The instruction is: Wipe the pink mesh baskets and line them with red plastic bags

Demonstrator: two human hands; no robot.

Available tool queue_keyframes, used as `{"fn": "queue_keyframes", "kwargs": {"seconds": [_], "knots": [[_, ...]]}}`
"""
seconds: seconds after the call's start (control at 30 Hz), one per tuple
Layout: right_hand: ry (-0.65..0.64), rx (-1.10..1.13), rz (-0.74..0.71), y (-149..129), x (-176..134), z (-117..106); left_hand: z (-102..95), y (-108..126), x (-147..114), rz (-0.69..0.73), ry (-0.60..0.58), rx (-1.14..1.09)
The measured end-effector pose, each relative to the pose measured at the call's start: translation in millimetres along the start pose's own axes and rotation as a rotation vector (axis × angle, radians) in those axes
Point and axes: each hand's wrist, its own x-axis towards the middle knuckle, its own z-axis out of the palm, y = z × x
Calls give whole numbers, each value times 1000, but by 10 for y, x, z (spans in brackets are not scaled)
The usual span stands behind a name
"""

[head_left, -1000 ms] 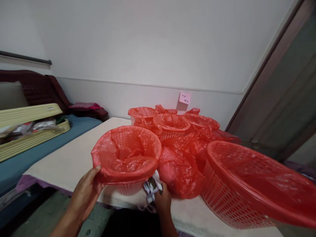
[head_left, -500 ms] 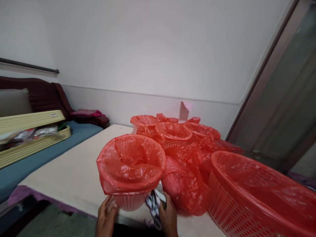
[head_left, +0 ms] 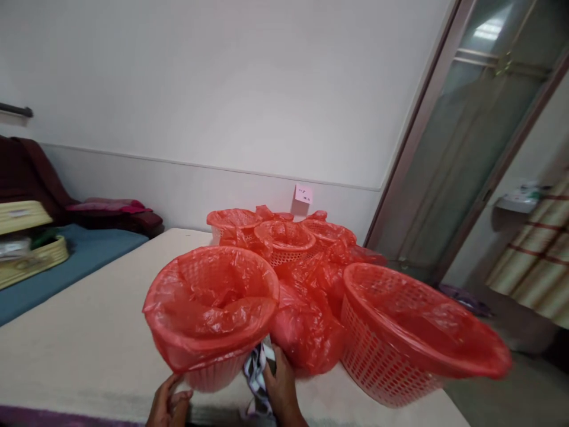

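Observation:
In front of me a round pink plastic basket (head_left: 213, 379) stands on the table, lined with a red plastic bag (head_left: 213, 308) folded over its rim. My left hand (head_left: 169, 402) is low at its left side, fingers bent and thumb apart, close against the basket's lower wall; whether it touches is unclear. My right hand (head_left: 282, 388), to the basket's right, is closed on a crumpled patterned cloth (head_left: 258, 379) in white, grey and dark tones. Part of the cloth is hidden by the hand. A bulging red plastic bag (head_left: 306, 332) lies just beyond my right hand.
A larger oval red basket (head_left: 386, 356) with a red liner stands at right. Several lined baskets (head_left: 284, 237) stand toward the wall on the pale tabletop (head_left: 89, 332). A pink note (head_left: 303, 193) is on the wall. Yellow containers (head_left: 31, 261) rest on a blue surface at left.
The view has turned right, so things sit further left and a curtain shows at right. My right hand still holds the cloth; my left hand stays by the basket.

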Motion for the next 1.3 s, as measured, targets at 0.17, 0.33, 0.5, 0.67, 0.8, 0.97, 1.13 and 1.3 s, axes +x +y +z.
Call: {"fn": "queue_keyframes", "kwargs": {"seconds": [0.17,0.33,0.5,0.67,0.8,0.97,1.13,1.3], "knots": [[-122,-67,31,-80,54,-58,-57,-53,-77,163,-143,196],[-174,-111,48,-103,13,-68,-147,35,-144,217,-245,403],[-267,-216,-13,-83,-96,-216,-220,186,-138,225,-330,552],[-393,-374,-153,-171,-170,-322,-196,450,-288,172,-374,815],[-382,-545,-137,-235,-142,-263,-189,605,-384,177,-422,881],[-231,-650,4,-257,-65,-191,-360,607,-376,153,-415,885],[-241,-793,-41,-226,-82,-202,-658,454,-340,110,-329,847],[-272,-692,-78,-209,-119,-258,-873,398,-339,82,-241,739]]}}
